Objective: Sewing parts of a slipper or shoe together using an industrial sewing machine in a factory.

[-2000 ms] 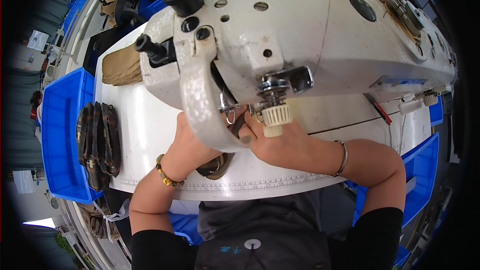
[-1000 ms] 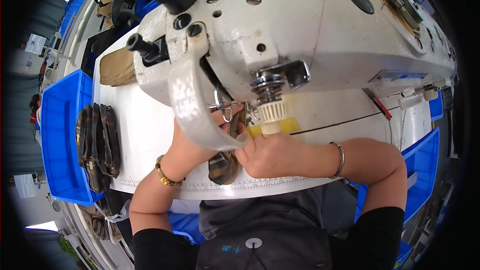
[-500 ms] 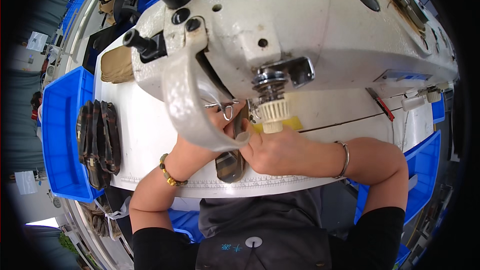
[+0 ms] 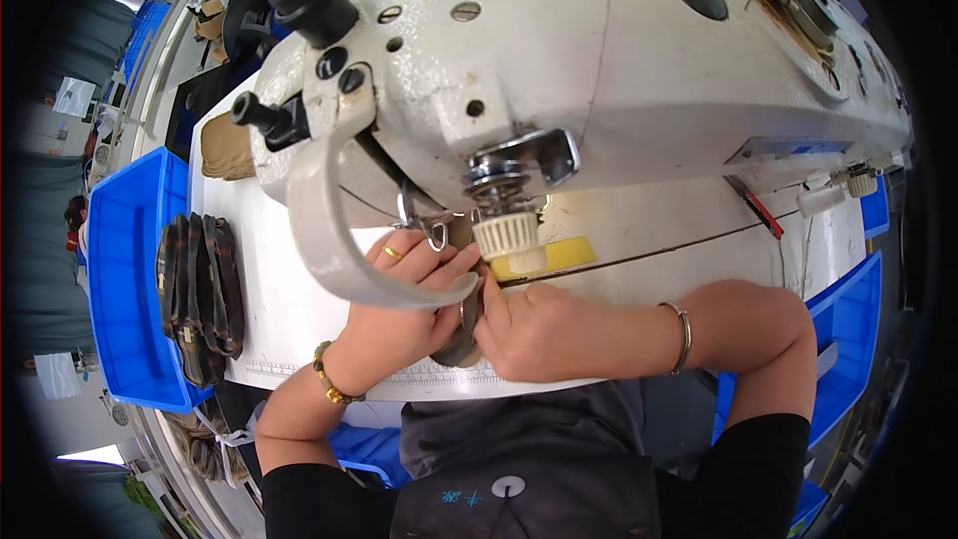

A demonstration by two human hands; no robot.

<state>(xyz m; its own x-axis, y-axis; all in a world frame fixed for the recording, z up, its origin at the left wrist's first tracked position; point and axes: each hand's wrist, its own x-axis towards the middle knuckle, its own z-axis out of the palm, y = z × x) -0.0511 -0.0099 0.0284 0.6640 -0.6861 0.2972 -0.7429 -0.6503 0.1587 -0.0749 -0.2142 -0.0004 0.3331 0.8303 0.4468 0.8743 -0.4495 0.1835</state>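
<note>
A white sewing machine (image 4: 559, 50) stands over the table, its curved light guard (image 4: 324, 250) partly covering my left hand (image 4: 391, 314). Both hands meet under the needle end at a small grey-brown fabric piece (image 4: 458, 351). My left hand is closed on its left side, fingers bent toward the needle area, with a gold ring showing. From the right, my right hand (image 4: 539, 331) pinches the fabric's edge with thumb and forefinger. Most of the piece is hidden by my fingers and the guard; the stitching point cannot be made out.
Left of the table is a blue bin (image 4: 130, 279), with a stack of dark plaid fabric pieces (image 4: 200, 289) beside it. Tan fabric pieces (image 4: 228, 148) lie at the far left. A yellow plate (image 4: 564, 258) and red-handled tool (image 4: 760, 212) are on the table; another blue bin (image 4: 848, 339) stands right.
The machine sits further left in the view. My left fingers now show past the guard, and my right hand is slightly lower. Less of the fabric's striped near end is visible.
</note>
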